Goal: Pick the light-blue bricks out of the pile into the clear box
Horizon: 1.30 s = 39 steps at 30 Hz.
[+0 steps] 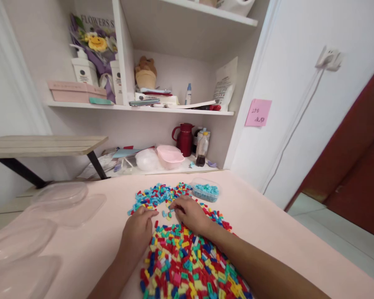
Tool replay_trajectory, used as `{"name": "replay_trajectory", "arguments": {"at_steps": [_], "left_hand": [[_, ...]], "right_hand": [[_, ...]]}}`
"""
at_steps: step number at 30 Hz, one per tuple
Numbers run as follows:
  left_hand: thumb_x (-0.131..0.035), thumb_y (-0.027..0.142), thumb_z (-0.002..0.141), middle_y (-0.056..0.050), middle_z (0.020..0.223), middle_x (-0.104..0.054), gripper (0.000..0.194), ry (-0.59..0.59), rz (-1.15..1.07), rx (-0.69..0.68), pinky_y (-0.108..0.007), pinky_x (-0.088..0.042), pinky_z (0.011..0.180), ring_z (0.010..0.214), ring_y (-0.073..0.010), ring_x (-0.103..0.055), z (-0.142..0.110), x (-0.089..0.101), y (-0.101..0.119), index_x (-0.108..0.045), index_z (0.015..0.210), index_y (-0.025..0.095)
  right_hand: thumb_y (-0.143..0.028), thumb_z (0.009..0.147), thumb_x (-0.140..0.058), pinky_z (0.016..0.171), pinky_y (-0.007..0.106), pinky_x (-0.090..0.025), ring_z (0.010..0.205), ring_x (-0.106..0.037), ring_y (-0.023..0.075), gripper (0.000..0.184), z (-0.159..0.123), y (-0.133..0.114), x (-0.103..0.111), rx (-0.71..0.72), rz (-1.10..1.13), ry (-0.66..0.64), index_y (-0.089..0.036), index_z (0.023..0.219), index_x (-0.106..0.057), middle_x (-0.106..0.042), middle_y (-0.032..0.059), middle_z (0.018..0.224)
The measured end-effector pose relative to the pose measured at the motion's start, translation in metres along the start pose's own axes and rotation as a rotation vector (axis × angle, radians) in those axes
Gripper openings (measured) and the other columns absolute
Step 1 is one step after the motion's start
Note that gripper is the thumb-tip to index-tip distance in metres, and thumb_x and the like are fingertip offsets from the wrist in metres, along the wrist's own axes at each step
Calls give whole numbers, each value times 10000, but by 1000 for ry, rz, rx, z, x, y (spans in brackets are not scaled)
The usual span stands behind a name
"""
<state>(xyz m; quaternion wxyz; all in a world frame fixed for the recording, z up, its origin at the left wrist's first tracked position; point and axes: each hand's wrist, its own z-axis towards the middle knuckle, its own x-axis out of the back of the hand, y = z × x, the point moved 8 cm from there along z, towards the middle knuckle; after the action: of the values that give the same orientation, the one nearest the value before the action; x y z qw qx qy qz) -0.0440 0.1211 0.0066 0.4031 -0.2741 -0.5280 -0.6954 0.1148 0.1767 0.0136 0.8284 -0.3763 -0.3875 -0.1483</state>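
Note:
My left hand (137, 230) rests on the table at the left edge of the small toy bricks. Its index finger stretches to the right and the thumb stands apart, with nothing visible between them. A red brick (156, 224) lies just beyond the thumb. My right hand (191, 214) reaches in from the right, its fingers bent down and together at a few loose light blue and green bricks (169, 215). What lies between those fingertips is hidden. A large mixed-colour brick pile (187, 265) spreads below both hands; a mostly blue pile (156, 194) lies beyond them.
A clear plastic box (218, 192) of light blue bricks stands behind my right hand. Several clear lids or trays (21, 236) lie at the left. At the back are a pink bowl (171, 157), a red jug (185, 139), a bottle (202, 151) and shelves (162, 109).

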Motion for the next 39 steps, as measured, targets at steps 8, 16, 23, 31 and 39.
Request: {"name": "replay_trajectory", "arguments": {"at_steps": [8,16,23,31,39], "left_hand": [[-360,80,857,-59,1026,-668,421,-3,13,7,-317,-467,879,979,-179,-623,-1,-1,-1,-730,1012,208],[-359,75,848,-51,1033,-676,432,-8,-20,-11,-313,-467,879,989,-173,-623,-1,-2,-2,-724,1030,218],[-361,69,846,-56,1034,-677,431,-38,-9,-32,-315,-461,894,991,-176,-621,-2,-3,2,-733,1007,216],[-373,70,838,-42,1020,-685,420,-13,-12,-43,-305,-469,879,980,-171,-631,-2,-1,3,-739,962,234],[-363,76,846,-45,1015,-683,417,-16,-35,-24,-312,-470,880,972,-171,-634,-1,-1,2,-739,952,223]], "right_hand": [[-96,797,-590,825,289,-440,919,-595,191,218,1,4,-4,-13,25,-38,-219,924,-718,-671,46,932],[-93,779,-617,784,277,-416,863,-578,184,115,2,6,-2,-64,77,-24,-197,780,-666,-664,23,833],[-95,831,-573,750,255,-401,803,-562,154,127,-2,-16,12,-1,201,27,-211,851,-621,-626,-14,802],[-112,883,-521,787,275,-409,849,-582,167,150,-2,-21,10,38,194,-3,-219,885,-626,-673,0,858],[-175,898,-513,799,308,-427,851,-603,182,136,3,-13,22,56,193,52,-227,899,-638,-693,7,863]]}}
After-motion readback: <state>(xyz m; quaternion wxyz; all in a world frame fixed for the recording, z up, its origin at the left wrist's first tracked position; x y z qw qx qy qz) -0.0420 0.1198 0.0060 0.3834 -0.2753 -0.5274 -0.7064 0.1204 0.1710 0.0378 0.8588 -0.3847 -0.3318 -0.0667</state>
